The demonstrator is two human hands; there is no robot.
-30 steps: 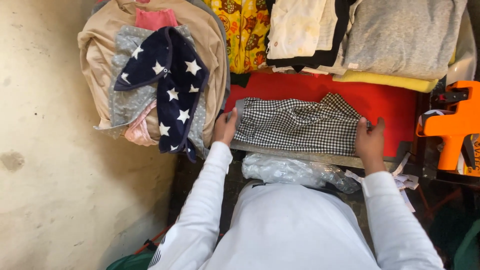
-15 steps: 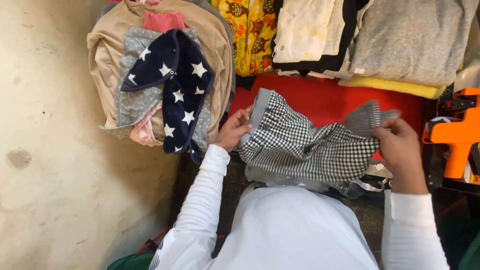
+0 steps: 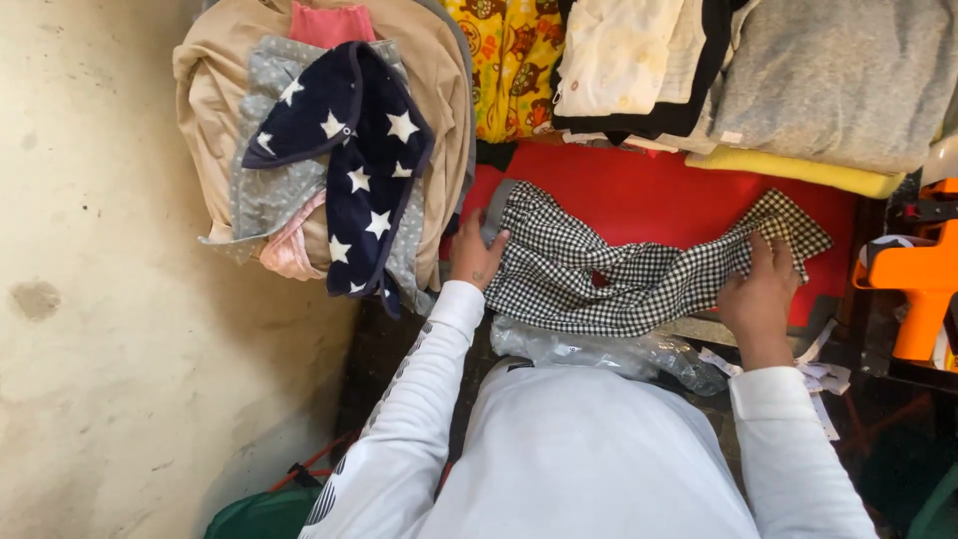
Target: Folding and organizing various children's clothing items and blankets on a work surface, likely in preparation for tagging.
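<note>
Head view looks straight down on a checked cloth (image 3: pixel 619 274), black and white, stretched crosswise over a red surface (image 3: pixel 649 190). Its long axis runs left to right, roughly level with the near edge of that surface, with the right end lifted a little farther away than the left. The cloth is rumpled in the middle, and a small gap there shows red through it.

The left hand (image 3: pixel 474 255) pinches the left end of the cloth, fingers curled around its bunched edge (a grey band shows just at the fingertips). The right hand (image 3: pixel 760 294) grips the right end, fingers closed over the fabric, and a flat corner of the cloth fans out beyond the knuckles, pointing up and to the right. Both hands are well apart, one at each end.

Just below the cloth, toward the person, lies a crumpled clear plastic bag (image 3: pixel 599 349). To the left of the left hand sits a heap of clothes (image 3: pixel 230 90), with a navy star-printed piece (image 3: pixel 364 150) draped on top. Along the far side of the red surface lie folded garments: a yellow printed one (image 3: pixel 509 60), a cream one (image 3: pixel 619 50) and a grey one (image 3: pixel 838 80). An orange tool (image 3: pixel 923 289) stands at the right edge, near the right hand but apart from it.
</note>
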